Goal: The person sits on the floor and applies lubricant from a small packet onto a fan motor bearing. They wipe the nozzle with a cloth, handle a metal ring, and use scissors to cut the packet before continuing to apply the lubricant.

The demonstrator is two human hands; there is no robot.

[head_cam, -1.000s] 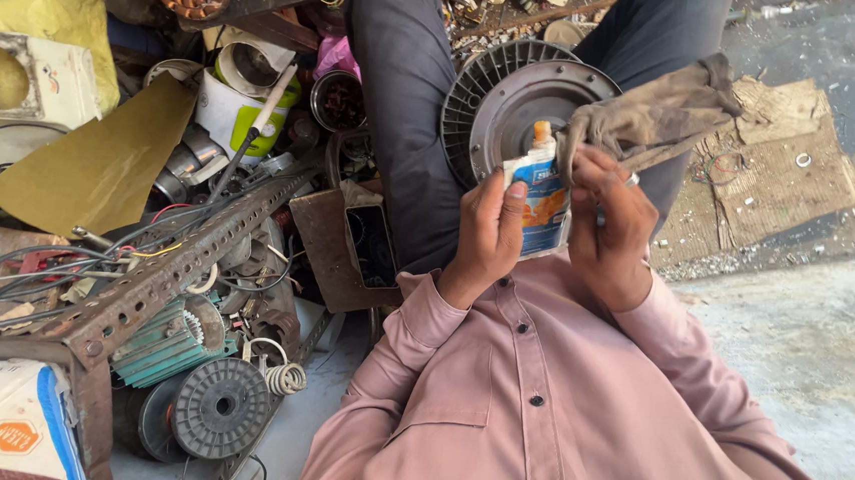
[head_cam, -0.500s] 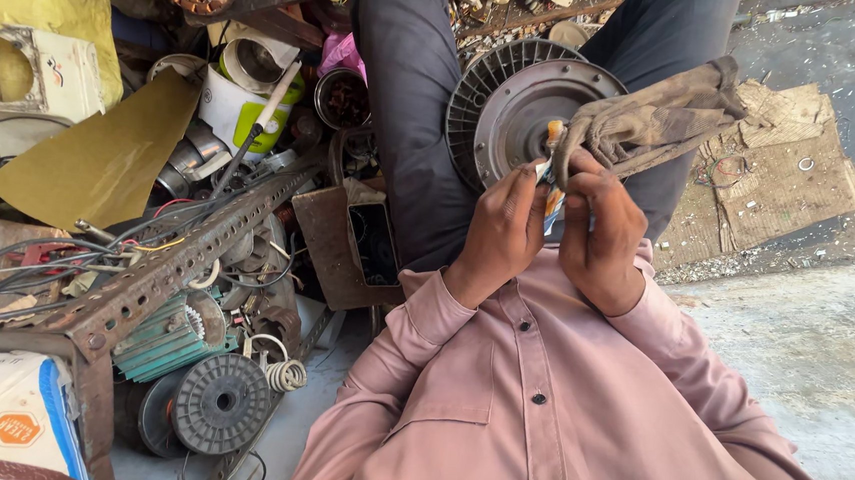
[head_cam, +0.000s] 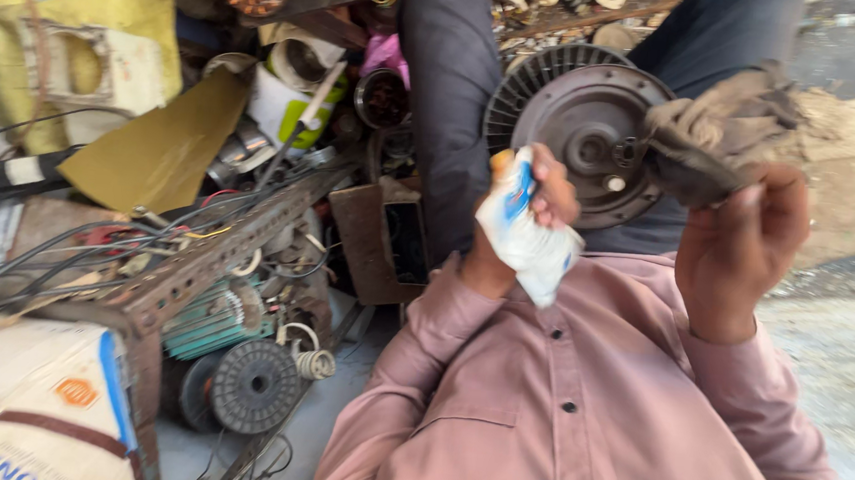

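My left hand point(head_cam: 548, 190) is closed around a soft white and blue squeeze bottle point(head_cam: 525, 239) with an orange tip, holding it tilted above my pink shirt. My right hand point(head_cam: 743, 247) is further right and grips one end of a dirty grey-brown rag point(head_cam: 717, 138). The rag drapes over the right rim of a round, dark, finned metal disc point(head_cam: 577, 115) that rests on my lap between my dark-trousered legs. The two hands are apart, both just below the disc.
Scrap crowds the left side: a perforated rusty angle bar point(head_cam: 216, 255), tangled black cables, a yellow sheet point(head_cam: 153, 151), a white can point(head_cam: 292, 100), a brown open box point(head_cam: 387, 242), a wire spool point(head_cam: 255, 385) and a white sack point(head_cam: 25, 402). Grey concrete ground lies on the right.
Both hands were together on the bottle. They have come apart: the left keeps the bottle and has lowered it, and the right has swung out to the right with the rag.
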